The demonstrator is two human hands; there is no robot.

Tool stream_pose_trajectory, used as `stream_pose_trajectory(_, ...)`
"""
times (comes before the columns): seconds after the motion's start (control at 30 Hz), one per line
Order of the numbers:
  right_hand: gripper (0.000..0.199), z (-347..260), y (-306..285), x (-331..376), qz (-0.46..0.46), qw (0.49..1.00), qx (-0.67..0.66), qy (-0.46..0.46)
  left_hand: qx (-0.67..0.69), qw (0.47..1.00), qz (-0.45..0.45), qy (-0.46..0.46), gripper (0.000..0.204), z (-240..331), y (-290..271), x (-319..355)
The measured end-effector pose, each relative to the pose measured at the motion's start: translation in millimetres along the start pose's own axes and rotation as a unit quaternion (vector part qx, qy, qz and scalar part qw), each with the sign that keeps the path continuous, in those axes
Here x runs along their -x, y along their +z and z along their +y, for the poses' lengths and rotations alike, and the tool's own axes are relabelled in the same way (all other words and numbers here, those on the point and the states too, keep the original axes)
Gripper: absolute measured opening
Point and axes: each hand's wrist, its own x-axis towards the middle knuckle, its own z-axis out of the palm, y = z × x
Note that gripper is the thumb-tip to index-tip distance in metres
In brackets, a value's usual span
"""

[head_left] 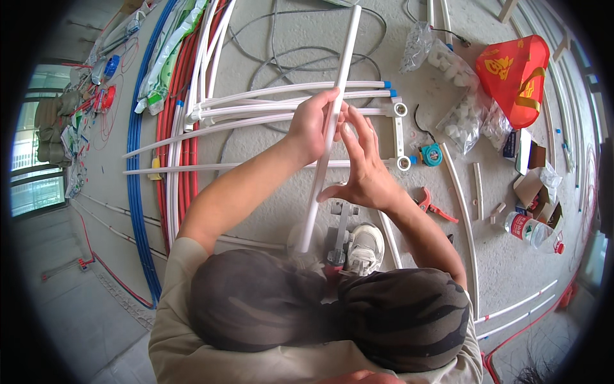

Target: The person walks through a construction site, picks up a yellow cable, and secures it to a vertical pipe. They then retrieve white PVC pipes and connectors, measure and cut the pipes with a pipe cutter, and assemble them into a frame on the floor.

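Running from the top centre of the frame down to the lower middle, the white pipe (331,131) lies on a steep slant, its long axis nearly upright in the picture. The left hand (312,123) is wrapped around its middle from the left, fingers closed on it. The right hand (361,168) sits just below and to the right, fingers spread and straight, fingertips touching the pipe without clasping it. Below, at frame centre, a white shoe (364,248) rests beside a grey metal tool (340,232); red cutters (427,203) lie right.
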Motion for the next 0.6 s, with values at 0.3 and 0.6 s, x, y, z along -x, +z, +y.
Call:
stream_pose_trajectory(0.3,0.093,-17.5,17.0,24.0,0.016,0.989,-0.145,-0.035,0.043,0.998,0.028,0.028,0.038,18.4,-26.4,-15.0)
stream_pose_trajectory(0.6,0.120,-32.5,8.1,31.6,-0.125,0.979,-0.145,-0.069,0.038,0.994,0.070,0.075,0.037,34.7,-55.6,-23.1)
